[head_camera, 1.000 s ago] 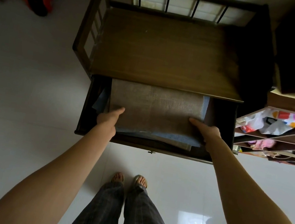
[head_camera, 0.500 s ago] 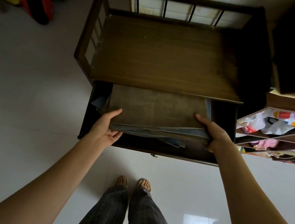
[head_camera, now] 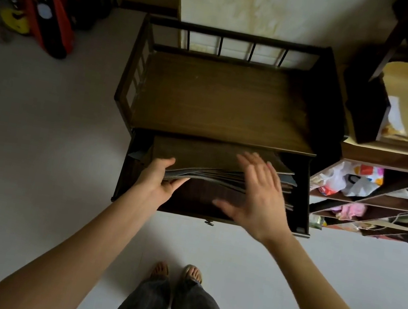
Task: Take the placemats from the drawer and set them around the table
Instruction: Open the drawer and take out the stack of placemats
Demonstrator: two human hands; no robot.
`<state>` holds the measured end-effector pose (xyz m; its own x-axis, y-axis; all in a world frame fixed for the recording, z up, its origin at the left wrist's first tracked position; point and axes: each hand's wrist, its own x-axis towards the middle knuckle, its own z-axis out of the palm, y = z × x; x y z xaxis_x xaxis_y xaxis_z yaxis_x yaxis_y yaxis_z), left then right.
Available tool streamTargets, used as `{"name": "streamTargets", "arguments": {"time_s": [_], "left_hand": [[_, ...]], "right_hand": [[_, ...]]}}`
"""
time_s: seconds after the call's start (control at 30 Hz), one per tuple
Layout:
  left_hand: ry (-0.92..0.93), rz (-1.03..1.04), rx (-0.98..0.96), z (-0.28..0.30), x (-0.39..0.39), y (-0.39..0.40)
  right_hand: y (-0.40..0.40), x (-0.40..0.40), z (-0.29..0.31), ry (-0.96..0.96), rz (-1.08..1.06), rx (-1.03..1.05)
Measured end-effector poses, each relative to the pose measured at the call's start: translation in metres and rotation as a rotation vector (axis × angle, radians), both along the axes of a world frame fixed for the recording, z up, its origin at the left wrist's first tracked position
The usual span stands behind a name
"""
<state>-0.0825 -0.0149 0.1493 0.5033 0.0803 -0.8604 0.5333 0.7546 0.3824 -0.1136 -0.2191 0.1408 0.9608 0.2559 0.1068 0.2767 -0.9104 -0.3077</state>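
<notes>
A stack of brown and grey-blue placemats is raised at its left front corner above the open dark wooden drawer. My left hand grips that corner, thumb on top and fingers underneath. My right hand hovers over the stack's front right part with fingers spread and straight, blurred by motion, holding nothing. The right edges of the mats sag toward the drawer floor.
The drawer belongs to a low dark wooden bench with a railed back against the wall. Cluttered shelves stand close on the right. Red and black objects lie on the white tiled floor at the far left. My feet stand below the drawer.
My right hand has let go of the stack's right edge and moved left over its top. My left hand has lifted its corner of the mats higher.
</notes>
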Motion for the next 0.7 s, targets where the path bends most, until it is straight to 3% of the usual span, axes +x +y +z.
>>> {"name": "streamTargets", "arguments": {"time_s": [0.1, 0.27, 0.43, 0.6, 0.7], "left_hand": [[-0.024, -0.015, -0.002, 0.017, -0.004, -0.003], [-0.03, -0.056, 0.05, 0.037, -0.018, -0.006], [-0.103, -0.042, 0.064, 0.06, -0.017, -0.006], [-0.386, -0.227, 0.014, 0.078, -0.019, 0.004], [-0.447, -0.179, 0.109, 0.079, -0.017, 0.01]], "right_hand": [[0.013, -0.002, -0.01, -0.043, 0.044, -0.281], [0.013, 0.023, -0.001, -0.016, 0.065, -0.358], [0.013, 0.028, 0.015, -0.069, 0.033, -0.223], [0.005, 0.032, 0.052, -0.007, -0.12, -0.056], [-0.002, 0.023, 0.077, 0.048, -0.22, 0.113]]}}
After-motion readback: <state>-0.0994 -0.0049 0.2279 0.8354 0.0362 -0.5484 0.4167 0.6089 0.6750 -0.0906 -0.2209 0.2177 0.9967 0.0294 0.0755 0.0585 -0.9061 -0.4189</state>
